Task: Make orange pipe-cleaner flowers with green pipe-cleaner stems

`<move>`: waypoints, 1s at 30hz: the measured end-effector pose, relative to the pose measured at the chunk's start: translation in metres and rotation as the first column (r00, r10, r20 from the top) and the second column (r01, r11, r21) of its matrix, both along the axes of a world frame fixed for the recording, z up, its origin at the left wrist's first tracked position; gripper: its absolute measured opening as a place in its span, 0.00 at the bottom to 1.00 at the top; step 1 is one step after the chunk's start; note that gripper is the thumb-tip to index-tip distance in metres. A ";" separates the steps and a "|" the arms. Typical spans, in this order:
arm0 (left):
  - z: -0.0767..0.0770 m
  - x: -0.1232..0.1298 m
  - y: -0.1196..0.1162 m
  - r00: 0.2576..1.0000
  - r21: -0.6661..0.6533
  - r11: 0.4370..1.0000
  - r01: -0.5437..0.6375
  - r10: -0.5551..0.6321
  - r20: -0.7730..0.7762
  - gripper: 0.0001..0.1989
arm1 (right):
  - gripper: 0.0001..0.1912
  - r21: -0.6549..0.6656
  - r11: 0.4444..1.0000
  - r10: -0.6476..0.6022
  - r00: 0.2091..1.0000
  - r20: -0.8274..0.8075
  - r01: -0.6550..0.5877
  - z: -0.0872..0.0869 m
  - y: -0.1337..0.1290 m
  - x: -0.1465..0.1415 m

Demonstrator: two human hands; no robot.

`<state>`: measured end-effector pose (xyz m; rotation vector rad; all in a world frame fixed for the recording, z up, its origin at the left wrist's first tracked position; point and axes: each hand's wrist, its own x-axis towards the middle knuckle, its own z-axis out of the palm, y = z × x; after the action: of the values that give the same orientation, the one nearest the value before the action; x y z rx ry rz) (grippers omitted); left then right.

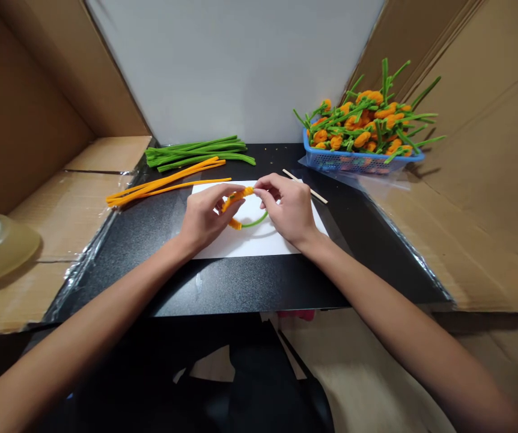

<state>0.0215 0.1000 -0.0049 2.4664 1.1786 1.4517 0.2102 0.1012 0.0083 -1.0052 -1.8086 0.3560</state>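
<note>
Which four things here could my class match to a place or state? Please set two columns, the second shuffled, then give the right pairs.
Things
1. Orange-and-green loop
2. Green stems
3. Blue basket
4. Roll of tape

Places and states
A. Heaped with orange-and-green pieces
B. On the cardboard at the far left
C. Between the fingers of the left hand and right hand, over the white sheet
D. Lying behind the orange strips

Right pairs: 1-C, 2-D, 3-A, 4-B

Orange coil (243, 193), green stem (255, 222), blue basket (358, 162)
</note>
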 end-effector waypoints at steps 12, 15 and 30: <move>-0.001 -0.001 0.001 0.998 0.026 0.999 0.022 -0.023 0.052 0.07 | 0.06 -0.061 0.997 -0.044 0.997 -0.059 0.040 0.000 0.005 0.005; 0.000 -0.003 0.000 0.998 0.020 0.999 0.037 -0.038 0.054 0.07 | 0.06 -0.026 0.999 -0.041 0.998 -0.039 0.039 0.001 0.007 0.008; -0.007 0.000 0.003 0.990 0.051 0.992 -0.114 0.109 0.089 0.03 | 0.05 0.113 0.993 0.009 0.997 0.080 -0.018 0.003 -0.006 -0.003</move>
<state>0.0211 0.1030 -0.0118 2.3807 1.2956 1.6238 0.2072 0.0951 0.0108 -0.9396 -1.8857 0.2214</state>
